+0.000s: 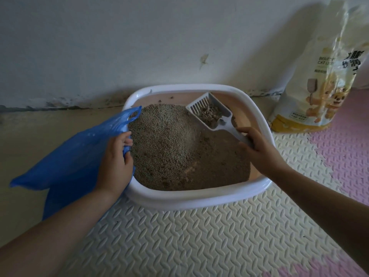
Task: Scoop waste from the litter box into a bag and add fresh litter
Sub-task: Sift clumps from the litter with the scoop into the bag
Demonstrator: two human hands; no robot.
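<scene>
Right hand [259,151] grips scoop [208,111] above litter [165,142]

Left hand [114,162] and right hand [259,148]: both bare, with short, rounded fingers and smooth backs. Left forearm [65,226] and right forearm [319,196]: bare along their whole visible length, smooth, each broadening from the wrist toward the lower edge of the view.
</scene>
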